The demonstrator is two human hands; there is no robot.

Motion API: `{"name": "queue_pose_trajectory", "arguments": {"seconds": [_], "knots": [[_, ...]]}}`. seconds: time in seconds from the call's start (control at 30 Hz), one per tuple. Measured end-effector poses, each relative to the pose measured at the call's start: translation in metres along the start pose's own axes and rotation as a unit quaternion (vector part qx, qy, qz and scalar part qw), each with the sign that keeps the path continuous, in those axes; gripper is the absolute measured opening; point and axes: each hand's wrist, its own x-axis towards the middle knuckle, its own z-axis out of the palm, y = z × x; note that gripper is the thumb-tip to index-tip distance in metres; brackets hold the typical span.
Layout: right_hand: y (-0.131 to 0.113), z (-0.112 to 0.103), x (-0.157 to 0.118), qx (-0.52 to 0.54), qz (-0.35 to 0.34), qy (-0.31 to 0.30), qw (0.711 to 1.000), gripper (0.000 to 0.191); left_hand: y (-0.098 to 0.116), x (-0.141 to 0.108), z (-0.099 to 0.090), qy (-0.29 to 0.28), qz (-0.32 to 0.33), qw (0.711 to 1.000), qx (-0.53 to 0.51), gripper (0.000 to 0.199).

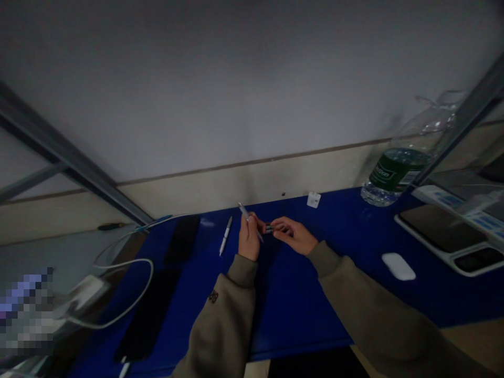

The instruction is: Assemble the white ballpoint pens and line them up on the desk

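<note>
My left hand (249, 240) is closed around a light grey pen (243, 211), whose upper end points up and away from me. Close by on the right, my right hand (296, 237) has its fingers pinched together at a small dark piece with a pale band (269, 229). That piece sits between both hands, and its kind is too small to tell; the left fingertips seem to reach it too. A second pen (226, 236), white and silver, lies on the blue tabletop (291, 299) left of my left hand.
Two dark phones (181, 239) lie at the left, near a white cable (151, 278). Along the back stand a small white card (314, 199) and a large water bottle (397, 168). A white rounded case (398, 266) and a scale (444, 231) are at the right.
</note>
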Motion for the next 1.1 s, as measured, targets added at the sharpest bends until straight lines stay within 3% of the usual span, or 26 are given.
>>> {"name": "queue_pose_trajectory", "arguments": {"seconds": [0.07,0.17,0.27,0.4,0.53,0.67,0.77,0.93,1.03,1.1], "knots": [[0.001,0.008,0.000,0.044,0.003,-0.047,0.998,0.041,0.002,0.003,0.001,0.004,-0.014,0.994,-0.104,0.035],[0.003,0.016,0.000,0.105,0.022,-0.078,0.991,0.044,-0.003,0.004,0.002,0.004,-0.042,0.987,-0.152,0.031],[0.004,0.013,0.002,0.067,0.023,-0.039,0.997,0.036,-0.010,0.004,0.003,-0.005,-0.069,0.984,-0.165,0.034],[0.001,0.002,0.004,-0.034,-0.035,0.021,0.999,0.027,-0.011,0.004,0.006,-0.018,-0.073,0.984,-0.164,0.039],[-0.004,0.005,0.003,-0.028,-0.065,-0.012,0.997,0.022,-0.003,0.002,0.013,-0.043,-0.052,0.987,-0.143,0.043],[-0.003,0.019,0.001,0.043,-0.017,-0.070,0.996,0.022,-0.001,0.000,0.016,-0.070,-0.058,0.973,-0.211,0.040],[0.000,0.019,0.001,0.093,0.036,-0.086,0.991,0.025,-0.007,0.001,0.012,-0.028,-0.077,0.969,-0.234,0.038],[0.009,-0.009,0.007,0.104,0.063,0.027,0.992,0.025,-0.019,0.005,0.004,0.079,-0.140,0.970,-0.184,0.041],[0.014,-0.027,0.009,0.125,0.051,0.133,0.982,0.022,-0.017,0.005,0.003,0.065,-0.140,0.977,-0.147,0.039],[0.016,-0.032,0.010,0.142,0.034,0.203,0.968,0.025,-0.012,0.003,0.004,0.012,-0.120,0.987,-0.104,0.035]]}}
